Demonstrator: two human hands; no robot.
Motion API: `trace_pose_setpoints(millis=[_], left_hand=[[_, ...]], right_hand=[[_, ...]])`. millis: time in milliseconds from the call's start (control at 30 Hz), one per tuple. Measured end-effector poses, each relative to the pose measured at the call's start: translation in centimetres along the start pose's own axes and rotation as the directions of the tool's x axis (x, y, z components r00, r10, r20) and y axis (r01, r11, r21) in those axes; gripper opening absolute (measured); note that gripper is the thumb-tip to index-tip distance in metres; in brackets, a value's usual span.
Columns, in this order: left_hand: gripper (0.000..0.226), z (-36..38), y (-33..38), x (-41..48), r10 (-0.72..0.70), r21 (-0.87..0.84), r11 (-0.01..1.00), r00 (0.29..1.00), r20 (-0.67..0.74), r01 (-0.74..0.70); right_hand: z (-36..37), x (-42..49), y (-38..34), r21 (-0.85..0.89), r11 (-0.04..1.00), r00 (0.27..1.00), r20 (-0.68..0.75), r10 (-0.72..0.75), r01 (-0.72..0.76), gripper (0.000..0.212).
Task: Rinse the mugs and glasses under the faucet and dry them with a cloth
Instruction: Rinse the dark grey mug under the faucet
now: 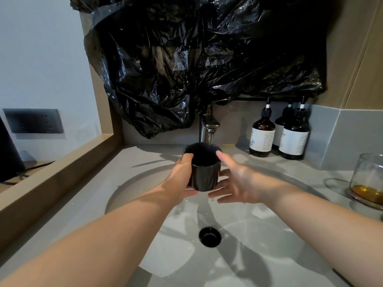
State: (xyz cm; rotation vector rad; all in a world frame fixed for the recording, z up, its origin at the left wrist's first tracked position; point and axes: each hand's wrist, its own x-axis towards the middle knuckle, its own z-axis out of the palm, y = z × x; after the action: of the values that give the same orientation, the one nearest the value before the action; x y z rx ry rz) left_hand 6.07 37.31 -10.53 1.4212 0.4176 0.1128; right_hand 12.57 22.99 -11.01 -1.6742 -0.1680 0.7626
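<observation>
Far left, a dark grey wall socket plate [34, 120] sits above the pale wooden ledge [62, 172] that borders the counter. Neither matters to the job.

My left hand [182, 175] grips the small black glazed cylindrical mug [204, 172], thumb near the rim and fingers wrapped round the far wall. I hold the mug upright over the white oval sink basin [128, 189], mouth under the brushed metal faucet [208, 125]. A thin stream of water [210, 138] runs into it at the back edge. The inside is too dark for me to tell how full it is. I see no handle from here.

I judge it stiff, fairly weighty for its size and getting heavier as it fills. Wet glaze will be slick and it would chip on the basin, so a full wrap round the wall with support under the base seems safest.

My right hand [236, 181] is spread wide with straight fingers, just beside the mug's right wall and base. I cannot tell whether it touches.

Below is the black round drain [210, 236]. At the back right stand three brown pump bottles with white labels [262, 135]. Far right on the counter, a clear glass tumbler [369, 179] holds a shallow layer of amber liquid; it looks thin and fragile.
</observation>
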Motion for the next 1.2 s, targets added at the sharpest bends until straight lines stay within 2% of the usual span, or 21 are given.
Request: trace_pose_setpoints(millis=[100, 167, 233, 367, 433, 533, 633, 733, 833, 933, 1067, 1133, 1200], left_hand=[[0.027, -0.2, 0.0, -0.1, -0.082, -0.090, 0.993, 0.995, -0.054, 0.077], [0.026, -0.2, -0.2, 0.0, -0.102, -0.106, 0.990, 0.994, -0.040, 0.098], [0.029, -0.1, -0.3, 0.1, -0.105, -0.094, 0.990, 0.994, -0.010, 0.104], [0.038, -0.2, -0.5, 0.3, -0.128, -0.041, 0.990, 0.982, 0.140, 0.135], [0.046, -0.1, -0.6, 0.2, -0.164, -0.019, 0.985, 0.968, 0.192, 0.170], [0.054, 0.0, -0.7, 0.2, -0.212, 0.054, 0.977, 0.950, 0.230, 0.205], [0.045, -0.3, -0.8, 0.3, -0.185, 0.160, 0.975, 0.967, 0.175, 0.157], [0.041, -0.6, -0.9, 0.8, -0.083, 0.233, 0.970, 0.996, 0.028, 0.074], [0.044, -0.7, -0.6, 1.3, -0.056, 0.154, 0.986, 0.998, -0.006, 0.056], [0.037, -0.9, -0.3, 1.7, -0.099, 0.033, 0.994, 0.993, -0.063, 0.101], [0.034, -0.6, 0.1, 1.6, -0.138, -0.136, 0.983, 0.988, -0.073, 0.127], [0.035, -0.5, 0.1, 1.4, -0.118, -0.096, 0.989, 0.991, -0.063, 0.111], [0.032, -0.5, -0.1, 1.4, -0.075, 0.032, 0.997, 0.996, -0.043, 0.077]], right_hand=[[0.4, -0.5, 0.0, -0.260, 0.953, 0.987, -0.006, -0.163, 0.156, 0.100], [1.0, -0.7, 0.1, -0.381, 0.883, 0.944, -0.068, -0.322, 0.274, 0.086], [1.5, -1.0, 0.2, -0.408, 0.839, 0.899, -0.090, -0.428, 0.359, 0.066], [1.5, -0.4, 0.7, -0.379, 0.826, 0.851, -0.155, -0.501, 0.417, 0.076], [1.2, 0.0, 0.7, -0.347, 0.837, 0.828, -0.227, -0.512, 0.423, 0.073], [0.5, 0.5, 0.5, -0.331, 0.867, 0.822, -0.317, -0.473, 0.371, 0.069], [-0.1, 0.7, 0.4, -0.192, 0.927, 0.873, -0.318, -0.370, 0.323, 0.072], [0.1, 0.2, 0.3, -0.014, 0.951, 0.922, -0.238, -0.304, 0.310, 0.044], [0.1, 0.0, 0.5, 0.108, 0.952, 0.952, -0.145, -0.269, 0.286, 0.038], [0.3, -0.2, 0.5, 0.187, 0.946, 0.964, -0.064, -0.258, 0.265, 0.034], [0.4, 0.1, 0.6, 0.293, 0.939, 0.984, -0.074, -0.163, 0.177, 0.053], [0.4, 0.3, 0.8, 0.326, 0.936, 0.990, -0.096, -0.104, 0.129, 0.058], [0.2, 0.4, 0.9, 0.342, 0.935, 0.992, -0.114, -0.055, 0.092, 0.060]])
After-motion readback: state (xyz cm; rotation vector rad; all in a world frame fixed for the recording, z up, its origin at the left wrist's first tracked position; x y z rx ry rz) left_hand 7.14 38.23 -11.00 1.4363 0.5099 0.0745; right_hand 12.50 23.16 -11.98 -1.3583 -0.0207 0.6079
